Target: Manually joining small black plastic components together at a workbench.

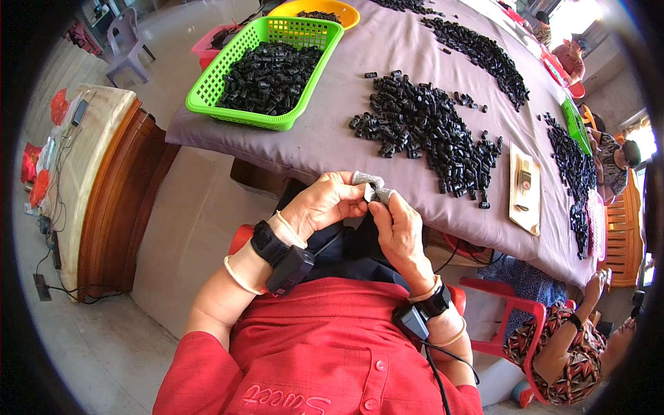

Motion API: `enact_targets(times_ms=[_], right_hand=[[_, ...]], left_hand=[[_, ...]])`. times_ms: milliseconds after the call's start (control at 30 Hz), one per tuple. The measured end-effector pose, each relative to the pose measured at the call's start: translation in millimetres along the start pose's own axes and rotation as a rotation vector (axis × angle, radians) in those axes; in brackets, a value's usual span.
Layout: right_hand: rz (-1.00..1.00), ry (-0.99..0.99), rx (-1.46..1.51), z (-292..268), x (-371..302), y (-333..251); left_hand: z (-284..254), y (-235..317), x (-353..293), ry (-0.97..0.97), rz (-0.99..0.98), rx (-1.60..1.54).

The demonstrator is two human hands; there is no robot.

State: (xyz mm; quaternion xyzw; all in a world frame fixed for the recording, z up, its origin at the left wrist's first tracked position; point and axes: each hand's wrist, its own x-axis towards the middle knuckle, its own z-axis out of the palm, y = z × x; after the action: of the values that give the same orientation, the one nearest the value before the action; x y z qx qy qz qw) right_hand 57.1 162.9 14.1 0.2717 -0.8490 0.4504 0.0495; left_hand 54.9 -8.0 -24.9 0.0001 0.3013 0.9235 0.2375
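Observation:
Over the near edge of the table, my left hand (324, 206) and my right hand (401, 232) meet with fingertips pinched together. Between them is a small black part (374, 187), mostly hidden by the fingers, so its exact shape cannot be made out. Grey fabric covers wrap a fingertip on each hand. Just beyond lies a loose pile of small black cylindrical plastic parts (432, 128). Up and to the left, a green plastic basket (200, 100) holds many more of them. Neither hand touches the pile or the basket.
A mauve cloth (325, 149) covers the table. Right of the pile lies a tan board (515, 207) bearing a small object. Behind the green basket sits a yellow basin (353, 15). More black piles spread farther off. A seated person (560, 346) is at right by a red chair (484, 283).

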Motion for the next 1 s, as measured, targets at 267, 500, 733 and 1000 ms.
enact_targets(times_ms=[267,500,733,1000], right_hand=[[-0.038,-0.053,0.081,-1.6,-0.3,-3.8],[-0.044,-0.042,0.091,-2.1,0.4,-3.3],[-0.036,-0.04,0.089,-2.6,0.9,-4.0],[-0.002,-0.047,0.071,-2.9,0.3,-4.8]], left_hand=[[-2.8,1.9,-0.4,-0.024,0.005,-0.043],[-1.4,1.6,-0.7,-0.031,0.008,-0.061],[-0.1,2.3,-1.8,-0.032,0.004,-0.054],[-0.2,2.2,-1.8,-0.018,0.006,-0.042]])
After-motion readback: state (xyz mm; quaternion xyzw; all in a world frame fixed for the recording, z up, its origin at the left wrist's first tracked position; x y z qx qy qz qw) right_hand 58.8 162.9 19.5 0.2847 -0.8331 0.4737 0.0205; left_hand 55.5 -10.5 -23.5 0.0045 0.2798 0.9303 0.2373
